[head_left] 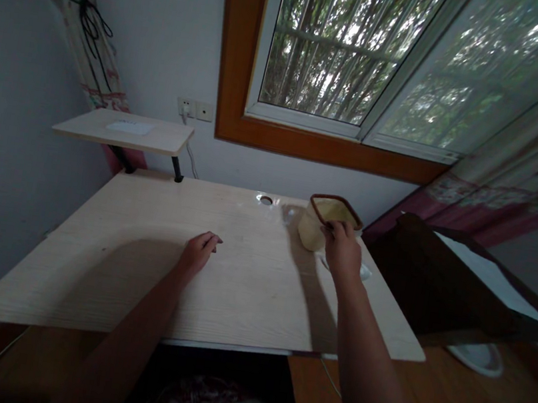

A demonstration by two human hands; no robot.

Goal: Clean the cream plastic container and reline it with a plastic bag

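At the desk's back right stands a cream basket [312, 231] with a brown rim, open at the top. My right hand [342, 249] is at its near rim, fingers closed on the edge; the fingertips are partly hidden. Under that wrist, something whitish and clear [364, 272] lies on the desk, mostly covered by my arm. My left hand [197, 255] rests over the middle of the pale wooden desk [245, 292], left of the basket. Its fingers are curled together, and whether they hold a small thing cannot be seen.
A raised shelf [157, 138] on black legs, bearing a white paper [131, 128], stands at the back left. A cable hole [266, 200] is near the back edge. To the right is a dark piece of furniture [419, 278]. A window [342, 51] is behind.
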